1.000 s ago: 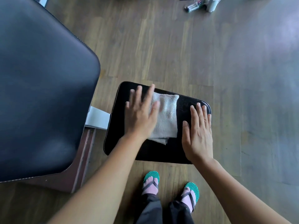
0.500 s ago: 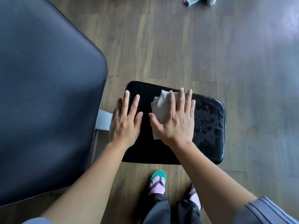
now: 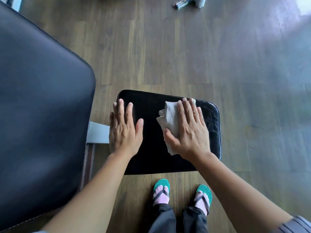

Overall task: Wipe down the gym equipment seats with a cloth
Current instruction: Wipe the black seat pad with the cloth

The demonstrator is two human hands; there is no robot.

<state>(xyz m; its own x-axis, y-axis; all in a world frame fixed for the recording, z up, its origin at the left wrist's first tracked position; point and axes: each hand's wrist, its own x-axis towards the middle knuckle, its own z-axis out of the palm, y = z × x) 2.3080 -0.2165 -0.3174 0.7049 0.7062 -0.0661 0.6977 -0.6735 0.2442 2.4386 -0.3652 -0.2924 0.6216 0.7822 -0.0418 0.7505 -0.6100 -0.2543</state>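
Note:
A small black padded seat (image 3: 151, 157) sits low over the wooden floor in the middle of the view. A crumpled white cloth (image 3: 170, 120) lies on its right half. My right hand (image 3: 188, 130) presses flat on the cloth with straight fingers, covering most of it. My left hand (image 3: 125, 130) rests flat on the seat's left edge, fingers spread. Water droplets dot the seat's right edge (image 3: 212, 118).
A large dark padded backrest (image 3: 38, 111) fills the left side, joined to the seat by a white metal bracket (image 3: 97, 133). My feet in green sandals (image 3: 161, 190) stand just below the seat. Small bottles (image 3: 183, 3) lie on the floor at the top.
The cloth passed from under my left hand to under my right hand, which slid it rightward across the seat. My left hand moved to the seat's left edge.

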